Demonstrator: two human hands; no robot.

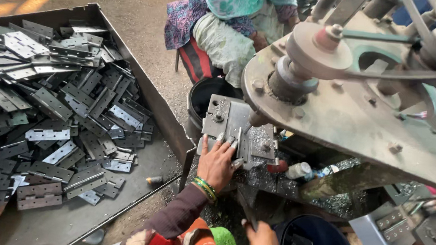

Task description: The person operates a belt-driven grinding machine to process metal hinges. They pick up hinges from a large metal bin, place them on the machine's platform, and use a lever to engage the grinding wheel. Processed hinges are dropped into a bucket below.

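The left hand (217,161) lies flat and open, fingers spread, on the steel jig plate (238,129) of a belt-driven drill press (347,96), pinning a hinge leaf (238,139) just under the drill bit (251,122) at 12 o'clock from the hand. The right hand (261,238), at 5 o'clock from the left, is closed around a dark lever handle (246,211).

Progress, as a judgement: 1 hinge sits at the bit, and a large heap of steel hinges (49,121) fills the sheet-metal tray (164,116) at 9 o'clock, so most of the stock appears unworked. A dark bucket (317,242) at 5 o'clock holds only a few pieces. Several more hinges (400,227) lie at 4 o'clock, near another person's fingers at the frame edge.

Metal swarf (260,179) covers the bench around the plate. The floor is bare, dusty concrete with sunlit patches. A seated person (235,26) in patterned clothing is at 12 o'clock, beside a black bucket (204,98).
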